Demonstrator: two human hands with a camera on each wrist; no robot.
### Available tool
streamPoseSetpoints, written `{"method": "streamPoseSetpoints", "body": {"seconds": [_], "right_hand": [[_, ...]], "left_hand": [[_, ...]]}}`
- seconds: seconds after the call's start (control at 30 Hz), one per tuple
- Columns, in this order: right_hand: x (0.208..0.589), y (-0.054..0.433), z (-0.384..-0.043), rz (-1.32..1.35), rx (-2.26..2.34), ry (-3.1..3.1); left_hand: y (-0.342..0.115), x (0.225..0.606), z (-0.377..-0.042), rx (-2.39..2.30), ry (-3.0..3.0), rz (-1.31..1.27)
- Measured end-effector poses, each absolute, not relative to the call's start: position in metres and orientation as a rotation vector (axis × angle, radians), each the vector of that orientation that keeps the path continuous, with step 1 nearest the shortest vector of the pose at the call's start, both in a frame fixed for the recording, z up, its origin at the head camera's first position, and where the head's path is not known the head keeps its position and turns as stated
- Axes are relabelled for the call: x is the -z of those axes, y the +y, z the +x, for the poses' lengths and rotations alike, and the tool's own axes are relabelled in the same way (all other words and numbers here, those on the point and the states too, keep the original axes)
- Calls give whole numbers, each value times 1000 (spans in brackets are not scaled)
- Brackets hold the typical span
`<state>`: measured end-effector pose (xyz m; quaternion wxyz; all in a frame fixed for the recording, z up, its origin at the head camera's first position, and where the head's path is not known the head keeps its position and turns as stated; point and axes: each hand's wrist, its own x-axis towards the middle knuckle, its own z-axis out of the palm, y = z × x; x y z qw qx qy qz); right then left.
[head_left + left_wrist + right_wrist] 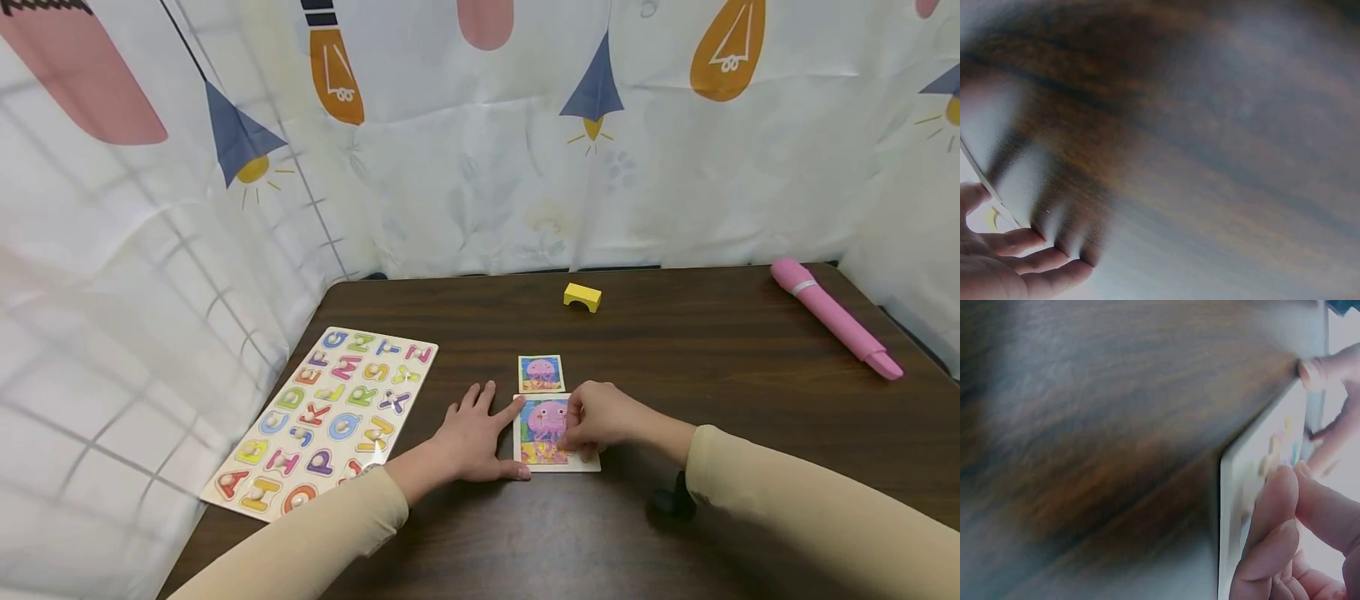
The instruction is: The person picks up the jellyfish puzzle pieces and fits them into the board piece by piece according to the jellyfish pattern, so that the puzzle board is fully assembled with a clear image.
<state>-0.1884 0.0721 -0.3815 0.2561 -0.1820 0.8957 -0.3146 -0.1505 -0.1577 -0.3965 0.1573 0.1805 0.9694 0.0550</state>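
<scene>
A jellyfish puzzle board (528,457) with a pale border lies flat on the table. My left hand (474,442) rests to its left with fingers spread; the thumb and index finger touch the board's left edge. Over the board's right half, my right hand (600,417) has curled fingers, and in the right wrist view the thumb and index fingertips (1282,481) meet just above the board (1235,469). They seem to pinch a small puzzle piece, mostly hidden by the fingers. Just beyond the board lies a small jellyfish picture card (541,374).
At the left lies an alphabet peg board (337,400), partly under my left sleeve. A yellow arch block (582,297) stands toward the table's back edge. A pink microphone-shaped object (836,319) lies at the far right. Printed curtains (480,192) surround the dark wooden table (720,350).
</scene>
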Motion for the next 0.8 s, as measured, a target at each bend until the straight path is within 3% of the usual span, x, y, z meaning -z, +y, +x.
{"method": "streamPoseSetpoints", "body": {"seconds": [0.23, 0.8], "right_hand": [[378, 110, -195, -513, 970, 2387], [397, 264, -182, -577, 950, 2504]], "left_hand": [[-158, 398, -151, -147, 2771, 521], [-158, 399, -152, -150, 2767, 521]]}}
